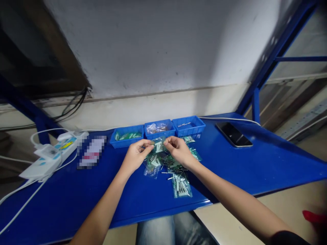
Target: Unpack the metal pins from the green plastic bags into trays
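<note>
Between my hands a small clear plastic bag (158,145) with pale pieces inside is stretched by its edges. My left hand (138,153) pinches its left side between thumb and fingers. On the opposite side, my right hand (177,148) grips the bag the same way. Below lies a pile of similar filled bags (154,160), holding white plugs and metal screws, partly hidden by my hands. One filled bag (182,186) lies nearest the table's front edge. Some loose thin metal pins (171,173) lie on the pile.
Behind my hands stand three blue bins: one with green-and-white pieces (113,143), one with clear bags (146,131), one with a few metal pins (199,130). A phone (235,134) lies right on the blue table (222,170). A white power strip (38,166) with cables is at left.
</note>
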A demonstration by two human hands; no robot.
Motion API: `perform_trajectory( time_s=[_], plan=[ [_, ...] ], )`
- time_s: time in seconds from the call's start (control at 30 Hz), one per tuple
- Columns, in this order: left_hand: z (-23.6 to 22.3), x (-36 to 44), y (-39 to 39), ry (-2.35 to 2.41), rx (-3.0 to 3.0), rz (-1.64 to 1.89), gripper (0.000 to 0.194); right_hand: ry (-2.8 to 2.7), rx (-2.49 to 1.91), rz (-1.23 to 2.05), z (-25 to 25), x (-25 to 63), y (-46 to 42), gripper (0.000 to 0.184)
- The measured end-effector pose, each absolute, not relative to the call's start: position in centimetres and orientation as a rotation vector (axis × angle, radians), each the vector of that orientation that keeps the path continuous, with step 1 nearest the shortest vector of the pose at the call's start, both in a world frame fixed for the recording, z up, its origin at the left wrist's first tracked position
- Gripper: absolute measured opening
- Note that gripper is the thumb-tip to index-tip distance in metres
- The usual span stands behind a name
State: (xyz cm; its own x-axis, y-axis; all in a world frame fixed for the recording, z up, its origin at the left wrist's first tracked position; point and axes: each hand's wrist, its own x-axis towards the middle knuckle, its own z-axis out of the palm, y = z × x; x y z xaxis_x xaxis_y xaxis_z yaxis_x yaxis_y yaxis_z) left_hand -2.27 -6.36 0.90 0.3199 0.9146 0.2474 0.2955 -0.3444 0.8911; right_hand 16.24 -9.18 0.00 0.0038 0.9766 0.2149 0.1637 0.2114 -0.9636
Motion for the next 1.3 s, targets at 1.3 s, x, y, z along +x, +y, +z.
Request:
perform_trajectory(
  time_s=[1.3],
  plan=[
    [0.1,-0.8,-6.4,1.022,1.691,1.274,0.025,-1.136,-1.042,0.977,-0.3,15.1,-9.3,0.026]
  ],
)
